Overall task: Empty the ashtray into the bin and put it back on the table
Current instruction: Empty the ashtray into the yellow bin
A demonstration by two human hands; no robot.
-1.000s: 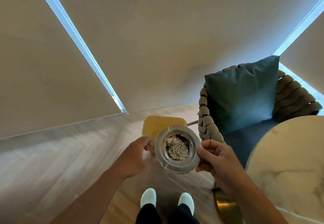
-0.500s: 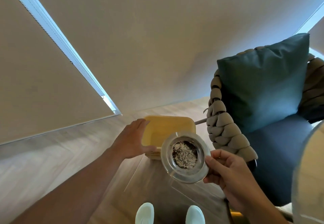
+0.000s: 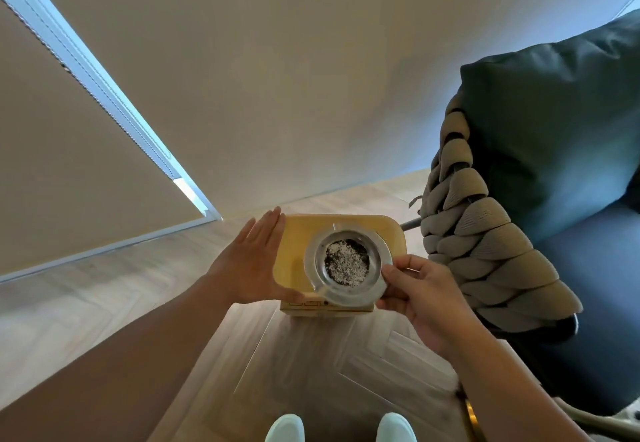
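Shoes: standing on wood floor.
R hand: fingers closed, gripping ashtray rim.
Ashtray: level, w/ ash, hovering over bin.
L hand: spread flat, holding nothing, touching bin's left edge.
Chair: standing right of bin.

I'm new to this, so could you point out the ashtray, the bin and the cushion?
ashtray (image 3: 347,262): head view, ash-filled bowl.
bin (image 3: 388,233): head view, yellow lid's right corner.
cushion (image 3: 554,123): head view, middle of its face.
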